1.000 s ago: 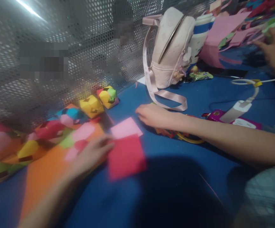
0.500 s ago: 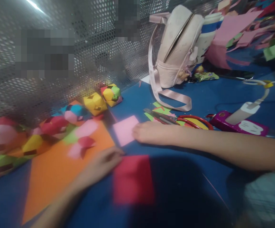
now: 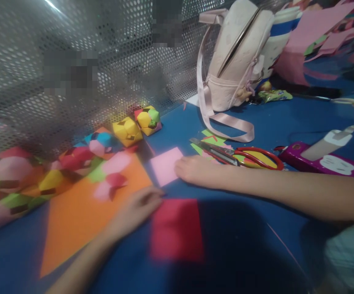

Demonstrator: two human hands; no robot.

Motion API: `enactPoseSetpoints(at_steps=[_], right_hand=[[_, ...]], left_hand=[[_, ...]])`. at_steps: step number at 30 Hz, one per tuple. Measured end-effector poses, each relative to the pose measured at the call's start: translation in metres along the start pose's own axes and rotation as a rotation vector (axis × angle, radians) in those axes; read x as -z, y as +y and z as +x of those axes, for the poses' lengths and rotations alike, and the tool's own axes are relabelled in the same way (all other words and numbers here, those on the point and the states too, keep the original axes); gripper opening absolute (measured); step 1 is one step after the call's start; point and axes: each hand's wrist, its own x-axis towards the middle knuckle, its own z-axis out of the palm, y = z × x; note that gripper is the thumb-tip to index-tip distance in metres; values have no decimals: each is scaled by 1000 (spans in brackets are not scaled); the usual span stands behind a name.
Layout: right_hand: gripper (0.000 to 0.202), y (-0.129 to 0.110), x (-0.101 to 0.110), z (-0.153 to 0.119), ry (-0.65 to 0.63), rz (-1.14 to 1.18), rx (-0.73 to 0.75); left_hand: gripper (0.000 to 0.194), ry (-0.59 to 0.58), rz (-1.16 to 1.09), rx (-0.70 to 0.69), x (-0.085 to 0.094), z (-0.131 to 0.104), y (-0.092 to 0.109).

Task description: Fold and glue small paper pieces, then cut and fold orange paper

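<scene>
A pink paper square (image 3: 165,166) lies tilted on the blue surface. My right hand (image 3: 191,169) reaches in from the right, its fingers held together over the square's right edge. Below it is a red paper square (image 3: 177,230), lying flat and blurred. My left hand (image 3: 144,202) rests with bent fingers at the red square's upper left corner, beside the large orange paper sheet (image 3: 79,228). Those fingers are closed, but what they hold, if anything, is hidden.
Folded paper balls (image 3: 127,131) line the perforated metal wall (image 3: 118,61). Red-handled scissors (image 3: 256,158) and a cutter knife (image 3: 215,152) lie beyond my right forearm, over paper scraps. A purple power strip (image 3: 320,159), a backpack (image 3: 238,57) and a tumbler (image 3: 282,36) stand farther right.
The whole view has shifted, so things appear slightly farther right. Both hands stay at about the same places by the pink and red squares.
</scene>
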Motion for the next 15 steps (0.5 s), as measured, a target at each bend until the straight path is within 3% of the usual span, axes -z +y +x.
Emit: enactPoseSetpoints(at_steps=[4,9,11,15], right_hand=[[26,-10,1,1,-52,-1,-45],[26,-17,1,4,-96,-11,-57],[26,-17,2,4,-83,-19,-58],[26,-18,5,3,-85,-28,-58]], left_hand=[[32,207,-53,24,0,3,-3],[29,469,-239,-18,15,24,-1],[28,504,-380,-26,20,37,3],[24,464,-683,-53,21,62,8]])
